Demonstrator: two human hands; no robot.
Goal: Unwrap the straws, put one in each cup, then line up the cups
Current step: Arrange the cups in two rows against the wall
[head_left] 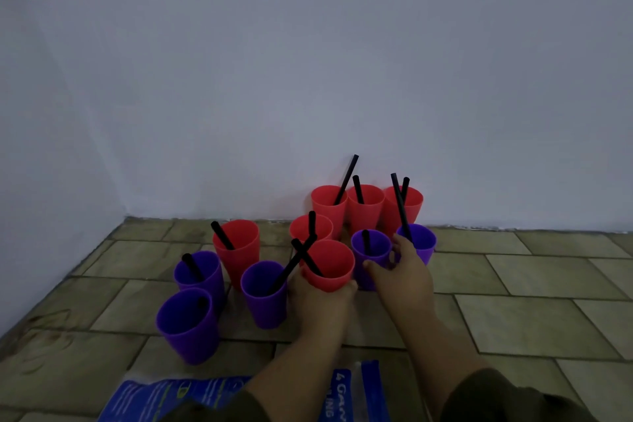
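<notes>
Blue plastic bag lies at the floor's near edge. Every cup seems to have a black straw, so lining up remains. Left hand holds a red cup; right hand grips a purple cup near the wall.

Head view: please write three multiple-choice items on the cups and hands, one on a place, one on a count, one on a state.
1. Where does the blue packet lie?
A against the wall; B near the person, before the cups; C inside a cup.
2. How many purple cups stand there?
A three; B five; C seven.
3. The red cup in the left hand is:
A upright, with a straw; B lying on its side; C empty.

1 B: it is at the bottom edge.
2 B: five are countable.
3 A: its mouth faces up, straw inside.
</notes>
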